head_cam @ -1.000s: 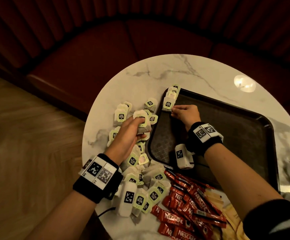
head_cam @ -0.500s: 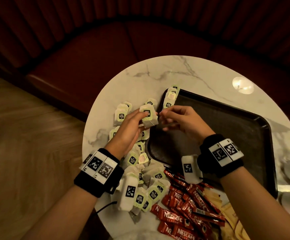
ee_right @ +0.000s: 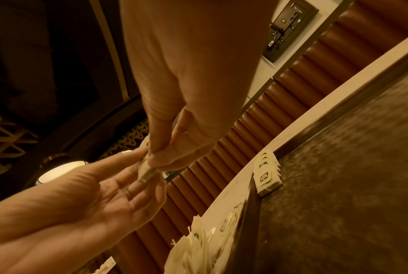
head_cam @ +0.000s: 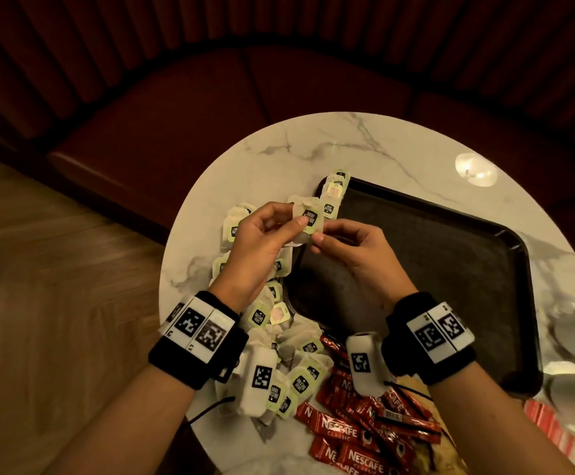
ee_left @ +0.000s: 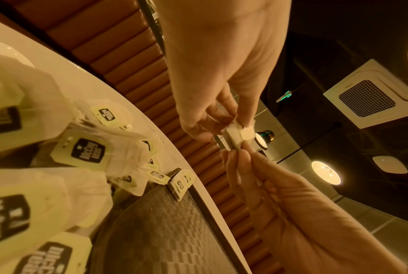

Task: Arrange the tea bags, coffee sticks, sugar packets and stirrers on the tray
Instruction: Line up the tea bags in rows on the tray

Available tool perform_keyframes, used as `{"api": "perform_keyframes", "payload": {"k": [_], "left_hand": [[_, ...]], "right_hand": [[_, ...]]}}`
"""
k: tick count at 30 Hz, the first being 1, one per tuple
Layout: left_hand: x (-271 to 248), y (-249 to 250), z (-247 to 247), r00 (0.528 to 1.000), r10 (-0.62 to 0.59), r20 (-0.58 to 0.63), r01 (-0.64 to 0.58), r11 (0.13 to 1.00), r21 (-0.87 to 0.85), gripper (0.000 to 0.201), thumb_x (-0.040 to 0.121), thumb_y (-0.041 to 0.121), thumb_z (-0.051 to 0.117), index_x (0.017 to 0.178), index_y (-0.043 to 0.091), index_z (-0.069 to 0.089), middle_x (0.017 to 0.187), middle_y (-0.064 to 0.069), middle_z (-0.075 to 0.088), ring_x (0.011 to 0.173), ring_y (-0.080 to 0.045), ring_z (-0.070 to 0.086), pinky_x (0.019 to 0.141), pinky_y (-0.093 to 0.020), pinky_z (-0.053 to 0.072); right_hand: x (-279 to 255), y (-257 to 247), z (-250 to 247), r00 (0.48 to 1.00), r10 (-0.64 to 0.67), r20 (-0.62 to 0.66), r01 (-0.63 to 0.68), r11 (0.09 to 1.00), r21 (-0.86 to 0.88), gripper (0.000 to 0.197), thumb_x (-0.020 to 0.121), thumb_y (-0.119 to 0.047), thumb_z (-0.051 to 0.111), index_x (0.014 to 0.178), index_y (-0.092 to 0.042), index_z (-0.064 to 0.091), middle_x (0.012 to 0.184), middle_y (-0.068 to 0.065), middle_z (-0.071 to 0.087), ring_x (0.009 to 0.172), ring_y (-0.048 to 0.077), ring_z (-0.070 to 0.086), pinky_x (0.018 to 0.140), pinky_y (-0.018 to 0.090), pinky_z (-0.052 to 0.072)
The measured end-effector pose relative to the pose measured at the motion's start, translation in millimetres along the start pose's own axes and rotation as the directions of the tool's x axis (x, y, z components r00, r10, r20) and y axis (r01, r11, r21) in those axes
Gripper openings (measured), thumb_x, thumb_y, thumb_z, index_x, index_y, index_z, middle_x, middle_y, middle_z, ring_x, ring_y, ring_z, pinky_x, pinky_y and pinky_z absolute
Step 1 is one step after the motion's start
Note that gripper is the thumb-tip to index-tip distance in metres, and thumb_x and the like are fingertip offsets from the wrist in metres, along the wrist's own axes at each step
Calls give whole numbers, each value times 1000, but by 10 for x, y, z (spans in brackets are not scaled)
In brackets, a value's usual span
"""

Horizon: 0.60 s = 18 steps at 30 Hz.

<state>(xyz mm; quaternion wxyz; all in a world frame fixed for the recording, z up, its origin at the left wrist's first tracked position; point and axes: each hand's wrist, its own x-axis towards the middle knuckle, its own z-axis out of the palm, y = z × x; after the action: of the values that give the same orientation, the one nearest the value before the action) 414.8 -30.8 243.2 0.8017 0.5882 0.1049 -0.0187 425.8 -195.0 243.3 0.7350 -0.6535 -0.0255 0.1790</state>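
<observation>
Nearest, at six o'clock on the marble bench, lie red "NESCAFE CLASSIC" coffee sticks. Paper tea bags heap at eight o'clock. Above the black textured tray, the left hand and right hand both pinch one green-tagged tea bag; more stand at the tray's eleven o'clock corner.

Round white marble tabletop: black tray on right, loose tea bags heaped left of tray, red coffee sticks at near edge.
</observation>
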Motion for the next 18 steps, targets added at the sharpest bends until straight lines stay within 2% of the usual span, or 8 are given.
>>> {"api": "perform_keyframes", "payload": {"k": [2,3,8,12,15,18], "left_hand": [[0,-17,8,1000,7,-8,-7,1000,0,15,85,3,69,99,6,66,102,-18,68,97,-28,64,94,-45,50],[-4,-20,9,1000,10,-2,-10,1000,-2,17,84,2,70,100,6,67,103,-17,70,99,-27,65,96,-44,51],[-39,-62,-7,998,-15,67,15,1000,-1,30,80,-5,70,107,8,66,103,-7,72,96,-18,69,83,-25,54],[-26,-103,-18,1000,-22,21,22,1000,13,24,79,-6,72,98,7,67,91,-6,73,86,-12,69,74,-21,54],[-12,-126,-20,1000,-12,-4,12,1000,3,20,79,-5,72,93,8,67,83,-1,74,82,-11,70,74,-21,56],[9,-140,-28,999,-42,-19,40,997,-67,13,83,-2,68,92,7,69,86,-4,74,87,-16,69,79,-25,58]], "right_hand": [[-32,11,7,1000,8,9,-8,1000,-4,13,88,-4,68,98,-9,74,99,8,75,93,17,70,83,27,57],[-41,14,6,1000,5,8,-5,1000,-10,13,88,-4,67,98,-10,74,99,6,75,93,17,70,82,28,58],[-42,42,-19,995,-44,-88,47,998,32,15,87,-1,68,101,-6,72,102,10,74,98,20,70,81,25,55],[-41,93,-24,992,46,-121,-30,992,126,14,87,-1,68,100,-3,72,101,17,73,94,23,70,82,25,57],[-53,73,-11,992,55,-116,-40,990,135,14,88,-1,65,97,-6,74,96,13,75,89,20,71,80,24,58],[-51,33,-3,993,46,-111,-34,994,106,16,88,0,64,94,-9,75,89,7,75,84,16,71,80,25,59]]}}
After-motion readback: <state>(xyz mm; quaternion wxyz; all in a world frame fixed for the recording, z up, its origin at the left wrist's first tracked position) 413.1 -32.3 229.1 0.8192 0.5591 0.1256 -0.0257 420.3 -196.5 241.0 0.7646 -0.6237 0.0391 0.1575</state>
